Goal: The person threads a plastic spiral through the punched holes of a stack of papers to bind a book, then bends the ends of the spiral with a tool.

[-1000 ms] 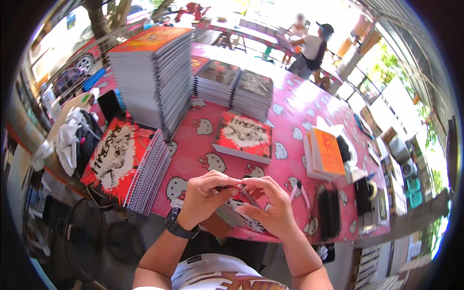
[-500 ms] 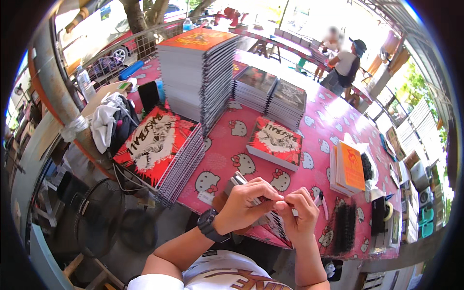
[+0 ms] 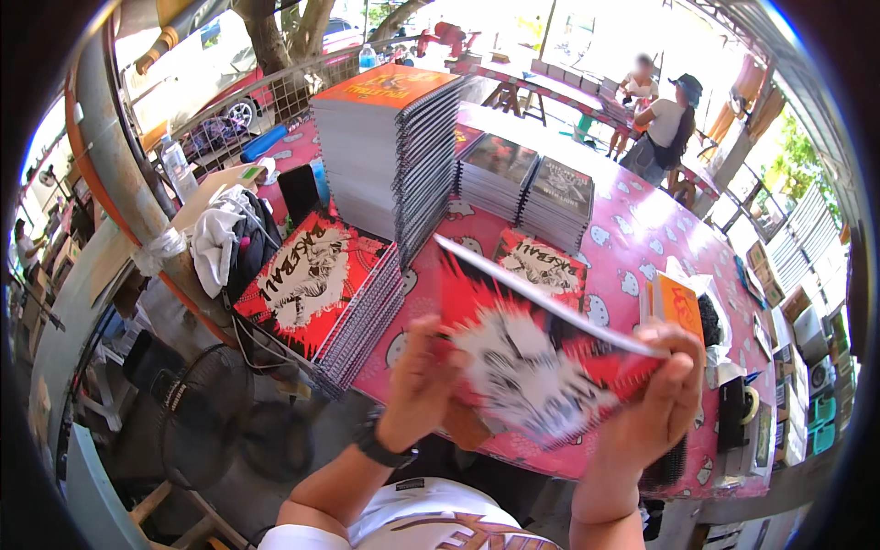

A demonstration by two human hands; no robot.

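A red, black and white notebook is lifted and tilted in front of me above the table, its cover facing me. My right hand grips its right end, fingers over the upper edge and thumb on the cover. Beside its left edge is my left hand, smeared by motion, so I cannot tell whether it touches the notebook. Partly behind the held notebook, a short pile of matching red books lies on the pink patterned table. A stack of red spiral-bound notebooks stands to the left.
A tall stack of orange-covered spiral notebooks rises at the back left. Two dark-covered piles stand beside it. Orange books and a tape roll are on the right. A black fan stands at lower left. Two people are far off.
My hands, earlier pinched together over a notebook lying low at the table's near edge, have moved apart. The notebook is now raised and tilted, with my right hand at its right end.
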